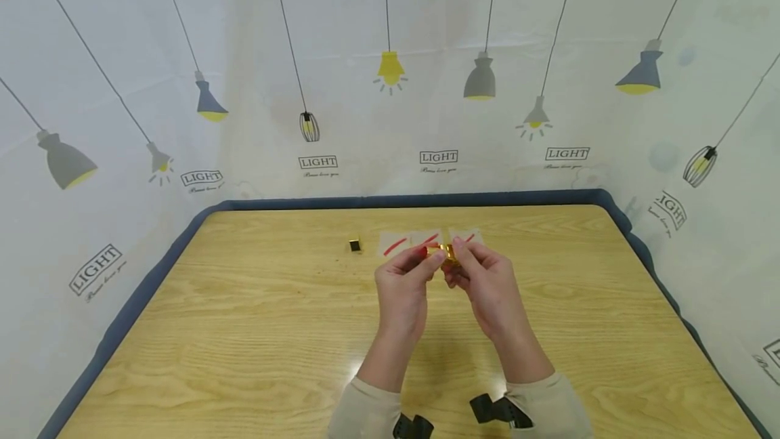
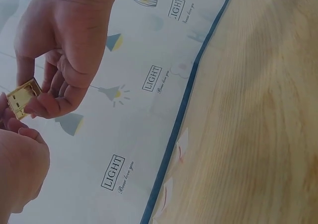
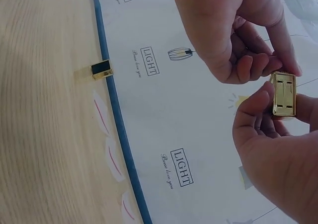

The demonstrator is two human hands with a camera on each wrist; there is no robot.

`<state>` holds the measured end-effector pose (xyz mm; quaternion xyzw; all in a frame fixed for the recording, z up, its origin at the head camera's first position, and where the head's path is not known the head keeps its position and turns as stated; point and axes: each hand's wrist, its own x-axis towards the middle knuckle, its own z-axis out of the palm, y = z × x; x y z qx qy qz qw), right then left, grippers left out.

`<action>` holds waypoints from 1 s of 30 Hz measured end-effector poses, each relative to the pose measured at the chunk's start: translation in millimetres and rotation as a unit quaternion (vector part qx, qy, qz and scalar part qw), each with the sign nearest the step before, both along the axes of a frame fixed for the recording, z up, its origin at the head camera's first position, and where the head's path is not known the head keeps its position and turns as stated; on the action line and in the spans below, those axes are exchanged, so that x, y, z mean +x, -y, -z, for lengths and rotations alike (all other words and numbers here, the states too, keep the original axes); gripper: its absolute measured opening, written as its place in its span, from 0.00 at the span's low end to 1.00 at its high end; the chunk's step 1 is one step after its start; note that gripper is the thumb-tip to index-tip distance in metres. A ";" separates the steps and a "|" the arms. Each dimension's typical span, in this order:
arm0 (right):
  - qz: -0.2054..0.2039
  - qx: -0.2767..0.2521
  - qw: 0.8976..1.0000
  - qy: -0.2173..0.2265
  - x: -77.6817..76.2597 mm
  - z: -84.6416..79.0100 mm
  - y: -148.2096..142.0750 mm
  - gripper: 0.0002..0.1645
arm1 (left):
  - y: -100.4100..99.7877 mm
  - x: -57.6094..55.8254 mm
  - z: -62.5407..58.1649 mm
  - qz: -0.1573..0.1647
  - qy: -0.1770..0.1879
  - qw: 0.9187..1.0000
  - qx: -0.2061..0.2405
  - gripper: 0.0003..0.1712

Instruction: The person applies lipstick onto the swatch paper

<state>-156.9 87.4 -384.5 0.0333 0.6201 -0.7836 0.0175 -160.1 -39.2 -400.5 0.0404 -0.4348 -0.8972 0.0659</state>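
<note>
A small shiny gold rectangular case (image 1: 449, 254) is held above the table between both hands. In the right wrist view, its open side (image 3: 284, 94) shows a hollow inside with small dark slots. My left hand (image 1: 403, 293) pinches the case at its left end, where a bit of red shows by the fingertips. My right hand (image 1: 492, 286) grips its right end with thumb and fingers. In the left wrist view, the right hand (image 2: 64, 40) is above the case and the left hand (image 2: 22, 169) below it. Fingers hide part of the case.
On the wooden table (image 1: 256, 330), a second small gold piece with a dark top (image 1: 355, 245) stands to the left of the hands. Pale paper pieces with red strokes (image 1: 395, 245) lie behind the hands. A dark blue padded edge (image 1: 365, 202) borders the table before a lamp-printed cloth (image 1: 365, 12).
</note>
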 end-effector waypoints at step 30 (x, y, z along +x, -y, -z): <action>-0.009 0.355 0.862 -0.362 -9.0 28.0 -33.1 0.17 | 6.6 1.2 1.7 0.034 -0.038 0.982 -0.184 0.13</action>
